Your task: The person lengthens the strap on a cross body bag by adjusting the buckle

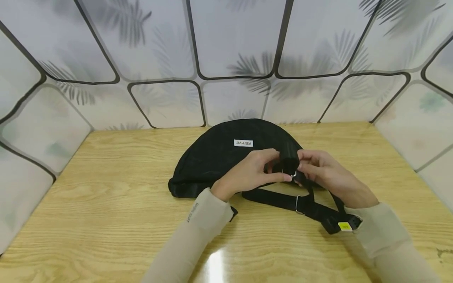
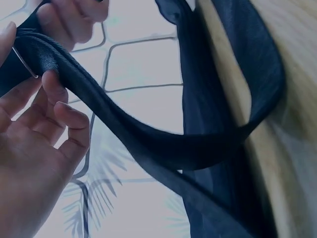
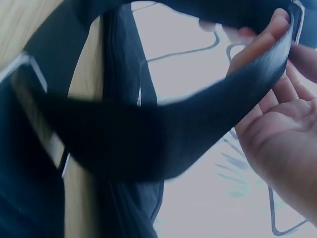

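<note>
A black half-moon bag with a white label lies on the table. In front of its right side, my left hand pinches the black webbing strap beside a thin metal ring. Opposite it, my right hand pinches the same strap, raised in a loop between both hands. In the right wrist view, the strap runs over the fingers of that hand. A second metal slider sits lower on the strap. The exact threading at the ring is hidden by fingers.
A black plastic buckle with a yellow sticker hangs by the right sleeve. Another dark strap end shows beside the left sleeve. The wooden table meets patterned panels at the back and sides.
</note>
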Tool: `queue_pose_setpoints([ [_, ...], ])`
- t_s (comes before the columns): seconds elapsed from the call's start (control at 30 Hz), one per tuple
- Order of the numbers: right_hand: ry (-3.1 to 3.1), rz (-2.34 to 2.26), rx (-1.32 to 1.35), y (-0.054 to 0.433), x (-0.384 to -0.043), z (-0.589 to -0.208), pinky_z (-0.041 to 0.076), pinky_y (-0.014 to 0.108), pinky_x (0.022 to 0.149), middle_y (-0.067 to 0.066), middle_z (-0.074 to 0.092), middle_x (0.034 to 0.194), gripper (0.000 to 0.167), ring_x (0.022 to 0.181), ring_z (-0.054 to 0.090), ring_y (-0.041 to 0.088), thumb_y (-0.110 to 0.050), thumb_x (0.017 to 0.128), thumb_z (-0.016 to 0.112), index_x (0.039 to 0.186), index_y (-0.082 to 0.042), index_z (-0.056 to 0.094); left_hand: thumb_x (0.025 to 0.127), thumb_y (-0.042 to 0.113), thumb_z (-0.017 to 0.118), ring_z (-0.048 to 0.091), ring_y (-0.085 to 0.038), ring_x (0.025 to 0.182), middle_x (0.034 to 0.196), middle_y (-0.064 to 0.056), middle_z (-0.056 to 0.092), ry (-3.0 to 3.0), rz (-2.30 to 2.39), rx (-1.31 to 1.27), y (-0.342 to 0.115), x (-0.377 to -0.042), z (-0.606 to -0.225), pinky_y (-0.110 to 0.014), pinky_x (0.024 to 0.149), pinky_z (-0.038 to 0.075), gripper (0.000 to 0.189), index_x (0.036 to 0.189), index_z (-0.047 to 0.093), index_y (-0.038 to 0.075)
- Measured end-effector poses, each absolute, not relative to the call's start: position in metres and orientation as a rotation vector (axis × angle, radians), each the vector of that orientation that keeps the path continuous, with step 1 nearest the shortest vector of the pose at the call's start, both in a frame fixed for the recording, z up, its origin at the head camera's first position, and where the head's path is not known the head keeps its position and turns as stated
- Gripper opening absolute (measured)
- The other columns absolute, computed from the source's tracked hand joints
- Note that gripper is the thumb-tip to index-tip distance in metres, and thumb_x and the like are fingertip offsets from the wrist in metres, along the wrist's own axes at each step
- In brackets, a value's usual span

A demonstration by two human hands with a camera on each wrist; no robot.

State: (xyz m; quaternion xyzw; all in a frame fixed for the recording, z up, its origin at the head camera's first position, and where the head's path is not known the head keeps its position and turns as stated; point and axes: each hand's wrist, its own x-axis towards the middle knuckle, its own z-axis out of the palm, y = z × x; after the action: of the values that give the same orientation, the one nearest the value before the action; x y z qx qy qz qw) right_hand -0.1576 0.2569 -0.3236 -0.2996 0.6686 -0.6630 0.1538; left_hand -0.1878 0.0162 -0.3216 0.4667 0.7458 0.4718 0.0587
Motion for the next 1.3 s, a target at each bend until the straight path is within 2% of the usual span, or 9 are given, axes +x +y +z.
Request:
queue_pose_setpoints([
  [0.13,2.013,-1.887,-0.75,0.26,-0.157,-0.325,0.041,0.025,0.057,-0.004,0.056,0.078,0.029,0.065,0.048,0.016,0.01,0.102,0.046,0.103,-0.01,0.066,0.093,0.021,0.077,0.052,-0.01,0.074,0.091,0.0,0.059,2.286,1.432,1.368,0.012,-0.188,-0.319,-0.023,0.066,0.045,0.025,0.113,0.067,0.01],
  [0.23,2.055,-1.881,-0.729,0.261,-0.157,-0.325,0.033,0.03,0.053,-0.004,0.053,0.076,0.028,0.063,0.043,0.019,0.012,0.101,0.048,0.102,-0.011,0.065,0.094,0.022,0.076,0.052,-0.012,0.073,0.088,-0.001,0.058,2.275,1.435,1.319,0.01,-0.188,-0.317,-0.024,0.065,0.044,0.024,0.112,0.067,0.01],
  [0.33,2.044,-1.899,-0.75,0.259,-0.156,-0.323,0.03,0.034,0.054,-0.004,0.057,0.076,0.027,0.062,0.041,0.02,0.011,0.101,0.049,0.103,-0.01,0.065,0.095,0.023,0.076,0.052,-0.013,0.072,0.086,-0.003,0.058,2.246,1.432,1.311,0.011,-0.187,-0.317,-0.024,0.065,0.043,0.022,0.11,0.066,0.011],
  [0.57,1.866,-2.042,-0.826,0.254,-0.156,-0.323,0.036,0.026,0.057,0.0,0.072,0.095,0.02,0.07,0.053,0.008,0.007,0.104,0.049,0.106,-0.006,0.064,0.094,0.024,0.077,0.051,-0.012,0.086,0.097,0.001,0.062,2.289,1.336,1.372,0.016,-0.186,-0.317,-0.024,0.076,0.044,0.025,0.113,0.068,0.011],
  [0.7,1.835,-2.133,-0.776,0.254,-0.156,-0.325,0.038,0.022,0.054,0.0,0.072,0.088,0.025,0.067,0.056,0.006,0.013,0.101,0.047,0.106,-0.006,0.061,0.089,0.025,0.082,0.044,-0.015,0.091,0.096,-0.001,0.059,2.421,1.16,1.37,0.018,-0.186,-0.317,-0.024,0.077,0.038,0.037,0.117,0.067,0.007],
  [0.8,1.838,-2.163,-0.72,0.254,-0.157,-0.326,0.046,0.019,0.057,0.001,0.07,0.085,0.028,0.067,0.059,0.007,0.016,0.1,0.045,0.106,-0.007,0.06,0.089,0.025,0.082,0.042,-0.018,0.095,0.099,-0.003,0.057,2.515,1.038,1.381,0.018,-0.185,-0.316,-0.025,0.08,0.037,0.045,0.124,0.064,0.004],
  [0.93,1.848,-2.156,-0.695,0.254,-0.159,-0.324,0.05,0.02,0.062,0.004,0.072,0.094,0.028,0.072,0.061,0.008,0.017,0.098,0.049,0.112,-0.006,0.058,0.093,0.022,0.078,0.05,-0.019,0.105,0.116,-0.005,0.06,2.528,1.053,1.369,0.018,-0.184,-0.316,-0.025,0.09,0.04,0.046,0.131,0.061,0.002],
  [1.13,1.964,-2.042,-0.767,0.253,-0.157,-0.319,0.056,0.025,0.076,0.007,0.072,0.107,0.044,0.093,0.069,0.015,0.018,0.092,0.059,0.126,-0.009,0.058,0.096,0.02,0.074,0.057,-0.019,0.124,0.133,-0.01,0.057,2.44,1.17,1.332,0.017,-0.185,-0.317,-0.023,0.101,0.043,0.051,0.138,0.052,0.003],
  [1.3,2.338,-1.803,-0.716,0.242,-0.15,-0.31,0.055,0.025,0.08,0.013,0.068,0.117,0.048,0.098,0.068,0.016,0.007,0.09,0.072,0.135,0.003,0.055,0.095,0.024,0.075,0.059,-0.017,0.119,0.13,-0.009,0.061,2.459,1.179,1.29,0.018,-0.186,-0.317,-0.024,0.098,0.045,0.049,0.135,0.055,0.002],
])
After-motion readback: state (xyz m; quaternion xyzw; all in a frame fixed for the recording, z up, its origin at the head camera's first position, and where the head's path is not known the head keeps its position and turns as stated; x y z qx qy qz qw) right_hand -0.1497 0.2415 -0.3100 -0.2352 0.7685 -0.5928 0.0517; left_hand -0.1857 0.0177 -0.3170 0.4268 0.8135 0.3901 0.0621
